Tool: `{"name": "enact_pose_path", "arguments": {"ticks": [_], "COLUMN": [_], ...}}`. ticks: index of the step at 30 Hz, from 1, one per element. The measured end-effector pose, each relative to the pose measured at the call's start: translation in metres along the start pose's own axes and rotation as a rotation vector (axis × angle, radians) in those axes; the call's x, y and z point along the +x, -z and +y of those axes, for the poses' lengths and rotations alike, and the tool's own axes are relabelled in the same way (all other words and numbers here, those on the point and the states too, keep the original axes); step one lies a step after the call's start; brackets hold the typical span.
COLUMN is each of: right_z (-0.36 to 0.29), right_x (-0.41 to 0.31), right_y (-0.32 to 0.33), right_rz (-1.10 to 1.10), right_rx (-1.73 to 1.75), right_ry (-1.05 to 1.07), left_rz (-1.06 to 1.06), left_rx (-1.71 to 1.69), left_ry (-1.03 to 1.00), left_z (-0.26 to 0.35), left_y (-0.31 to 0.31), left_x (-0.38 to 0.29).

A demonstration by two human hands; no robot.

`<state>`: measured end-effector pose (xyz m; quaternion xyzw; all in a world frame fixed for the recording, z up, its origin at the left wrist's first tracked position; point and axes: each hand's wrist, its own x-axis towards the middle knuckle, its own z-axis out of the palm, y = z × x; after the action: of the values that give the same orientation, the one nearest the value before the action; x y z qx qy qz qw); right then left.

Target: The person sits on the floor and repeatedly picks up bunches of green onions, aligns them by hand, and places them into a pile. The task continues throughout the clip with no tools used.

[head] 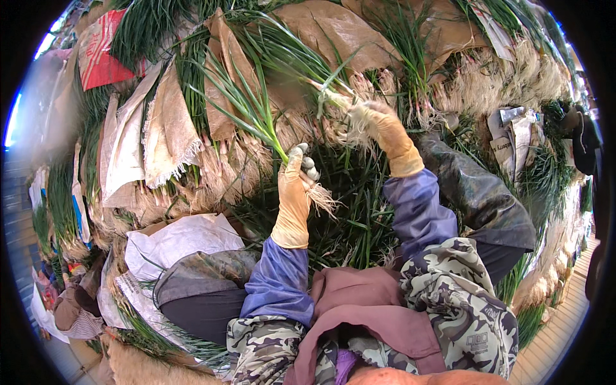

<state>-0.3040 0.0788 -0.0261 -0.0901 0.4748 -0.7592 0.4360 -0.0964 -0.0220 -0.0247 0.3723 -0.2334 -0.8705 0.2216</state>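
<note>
My left hand (297, 185), in a yellowish glove with pale grey fingertips, grips a few green onions (267, 120) near their rooted ends; the leaves point up and left and the roots hang out below the fingers. My right hand (380, 130), in a similar glove, is closed round the root end of a larger bunch of green onions (293, 55), whose leaves reach to the upper left. Between and below my hands, loose green stalks (356, 211) lie in a dark heap before my lap.
Rows of rooted bunches (228, 168) lie partly under brown sheets (332, 31) and sackcloth pieces (169, 130) ahead and to the left. A white sack (183, 240) lies by my left knee. Printed paper packaging (512, 139) is at the right. Another person (79, 308) is at the lower left.
</note>
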Motion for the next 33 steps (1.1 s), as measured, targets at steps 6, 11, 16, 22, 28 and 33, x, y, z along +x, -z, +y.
{"name": "enact_pose_path", "arguments": {"ticks": [6, 11, 16, 22, 28, 33], "right_z": [-0.044, -0.036, -0.132, -0.093, 0.037, 0.053], "right_x": [-0.025, -0.017, -0.059, -0.069, -0.051, -0.053], "right_y": [-0.018, 0.014, -0.031, -0.067, -0.041, -0.045], "right_rz": [-0.105, -0.054, -0.223, 0.137, -0.213, -0.428], "right_rx": [0.032, -0.511, 0.272, -0.504, -0.447, -0.359], "right_ry": [0.098, -0.082, 0.4, 0.513, -0.067, -0.263], "left_rz": [0.05, -0.05, -0.015, -0.078, -0.036, -0.08], "left_rx": [0.072, 0.086, 0.04, -0.006, 0.05, 0.07], "left_ry": [-0.068, -0.009, -0.028, -0.006, 0.066, 0.037], "left_z": [-0.001, 0.002, 0.006, 0.003, -0.009, -0.01], "left_y": [-0.002, -0.008, -0.002, -0.003, 0.01, 0.024], "left_x": [0.0, 0.002, -0.008, -0.007, 0.0, 0.005]}}
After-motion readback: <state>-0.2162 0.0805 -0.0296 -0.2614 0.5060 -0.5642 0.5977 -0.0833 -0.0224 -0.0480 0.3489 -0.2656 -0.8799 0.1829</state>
